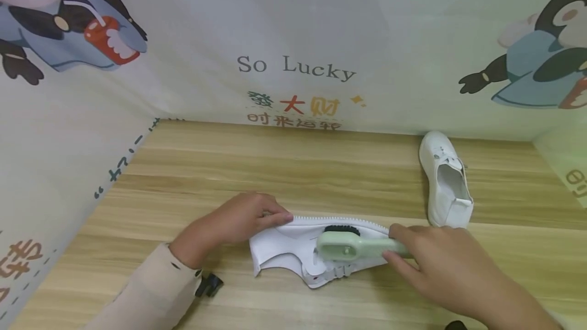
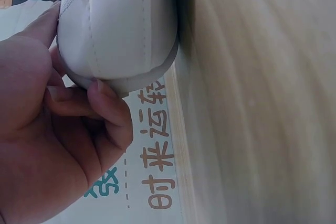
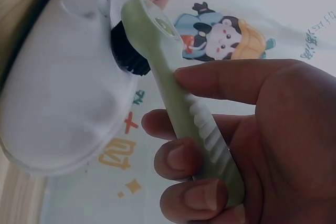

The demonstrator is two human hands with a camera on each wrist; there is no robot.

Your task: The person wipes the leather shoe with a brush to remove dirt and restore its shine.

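Observation:
A white shoe (image 1: 284, 241) lies on its side on the wooden surface, its sole edge toward the back and its opening toward the front. At the heel end, my left hand (image 1: 245, 218) grips the shoe by the sole, fingers curled round the heel edge in the left wrist view. My right hand (image 1: 449, 264) holds a light green brush (image 1: 339, 246) by its ribbed handle. The brush's black bristles (image 3: 126, 51) touch the shoe's side, near the sole. Fingers wrap the handle (image 3: 189, 114) in the right wrist view.
A second white shoe (image 1: 451, 208) stands upright at the back right, toe toward the wall. A printed cloth wall (image 1: 302, 24) with lettering and cartoon figures rises behind the wooden surface (image 1: 229, 157). A small black object (image 1: 211, 285) is by the left sleeve.

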